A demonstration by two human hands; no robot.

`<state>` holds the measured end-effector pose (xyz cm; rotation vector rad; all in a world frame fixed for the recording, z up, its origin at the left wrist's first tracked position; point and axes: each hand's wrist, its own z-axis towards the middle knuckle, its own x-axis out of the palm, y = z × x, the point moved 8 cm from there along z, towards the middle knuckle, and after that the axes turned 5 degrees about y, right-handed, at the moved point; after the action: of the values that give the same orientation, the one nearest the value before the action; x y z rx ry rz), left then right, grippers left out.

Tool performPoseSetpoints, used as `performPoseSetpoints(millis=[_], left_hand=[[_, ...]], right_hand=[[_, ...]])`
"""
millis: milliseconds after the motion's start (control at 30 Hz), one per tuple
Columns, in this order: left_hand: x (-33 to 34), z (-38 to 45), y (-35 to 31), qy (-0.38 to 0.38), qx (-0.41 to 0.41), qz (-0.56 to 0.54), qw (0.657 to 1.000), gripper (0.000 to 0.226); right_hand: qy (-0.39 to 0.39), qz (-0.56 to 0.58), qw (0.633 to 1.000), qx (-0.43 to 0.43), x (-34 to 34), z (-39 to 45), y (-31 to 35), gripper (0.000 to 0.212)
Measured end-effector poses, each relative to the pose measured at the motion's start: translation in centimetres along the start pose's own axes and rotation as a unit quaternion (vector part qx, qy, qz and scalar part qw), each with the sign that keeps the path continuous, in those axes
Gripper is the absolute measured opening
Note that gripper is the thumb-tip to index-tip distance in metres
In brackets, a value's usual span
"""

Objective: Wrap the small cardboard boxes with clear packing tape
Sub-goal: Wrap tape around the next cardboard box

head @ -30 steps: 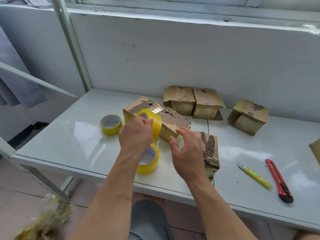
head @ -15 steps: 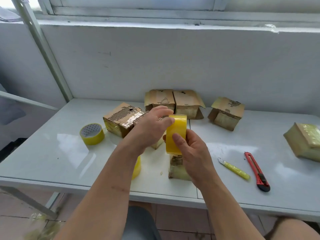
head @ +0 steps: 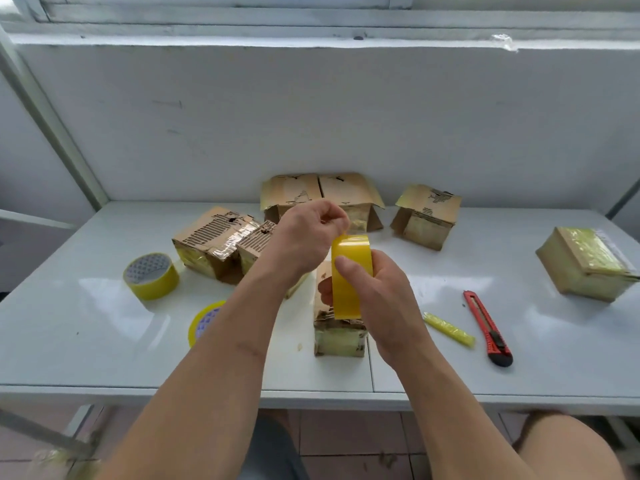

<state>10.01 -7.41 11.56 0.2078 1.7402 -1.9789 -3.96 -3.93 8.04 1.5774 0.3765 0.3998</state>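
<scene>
Right hand (head: 384, 299): wrapped round the yellow tape roll (head: 351, 277), held on edge above the table, thumb across its face.

Left hand (head: 306, 239): fingertips pinched at the roll's top rim, apparently on the loose tape end (the end itself is too thin to make out).

Step in hand, as judged: freeing the tape end. Best done by peeling slowly and square to the roll so the film does not split into a sliver; keep the roll firm while the other hand draws.

Nearest box (head: 337, 323): on the table just under the roll, a likely next target.

Other boxes: a torn pair (head: 221, 242) to the left, two (head: 320, 194) by the wall, one (head: 427, 216) beside them, one (head: 585, 263) far right.

Spare rolls: one (head: 151, 276) left, one (head: 202, 322) partly hidden by the forearm.

Cutters: yellow (head: 448, 329), red (head: 488, 327), within right reach.

White table (head: 86, 341).
</scene>
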Motion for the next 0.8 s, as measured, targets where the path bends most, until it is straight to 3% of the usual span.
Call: performPoseSetpoints(millis=[100,167,333,600,800], left_hand=[[0.6,2.1,1.8,0.013,-0.069,-0.115,0.991,0.017],[1.4,3.5,3.3,0.031,-0.11,-0.124,0.986,0.016],[3.6,4.5,7.3,0.068,-0.197,0.003,0.978,0.015],[4.6,5.6,10.4,0.093,-0.254,0.069,0.96,0.005],[4.8,5.4,10.6,0.176,-0.3,0.243,0.905,0.01]], right_hand=[[0.016,-0.015,0.999,0.048,0.7,-0.6,-0.2,0.018],[0.012,-0.019,0.996,0.091,0.7,-0.9,-0.9,0.021],[0.017,-0.005,0.984,0.179,-0.1,-1.0,-2.5,0.029],[0.007,-0.023,0.983,0.184,-0.2,0.2,-2.5,0.037],[-0.005,-0.05,0.983,0.179,-0.4,0.7,-2.5,0.039]])
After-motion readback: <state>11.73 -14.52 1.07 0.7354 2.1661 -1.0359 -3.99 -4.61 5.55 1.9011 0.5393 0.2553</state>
